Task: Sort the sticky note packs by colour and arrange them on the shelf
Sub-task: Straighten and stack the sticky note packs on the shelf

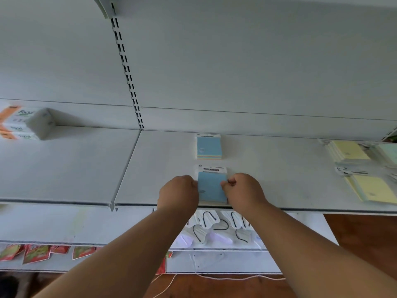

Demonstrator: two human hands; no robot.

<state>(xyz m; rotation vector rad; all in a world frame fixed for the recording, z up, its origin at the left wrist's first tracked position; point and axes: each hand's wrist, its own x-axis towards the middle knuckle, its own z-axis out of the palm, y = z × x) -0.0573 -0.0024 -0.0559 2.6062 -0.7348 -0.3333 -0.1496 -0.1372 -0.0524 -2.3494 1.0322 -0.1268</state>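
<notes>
Head view: both hands on the front blue pack (211, 187), which lies flat at the front edge of the shelf (279, 179). Left hand (179, 191) has fingers curled at the pack's left edge, right hand (242, 189) pinches its right edge, so each grip is closed on the pack, one per side. Pack's long axis runs front to back, header card at the far end. A second blue pack (209, 146) lies directly behind it, same orientation, apart with a bare strip of shelf between, near the back wall. Key relation: the two blues are in one line going away from the person, so any nudge goes straight forward or back, not sideways. Both hands equally near the held pack. Yellow packs (365, 179) sit well apart to the right, green pack (390, 152) at far right edge. Looks like the blue column is being squared up.
</notes>
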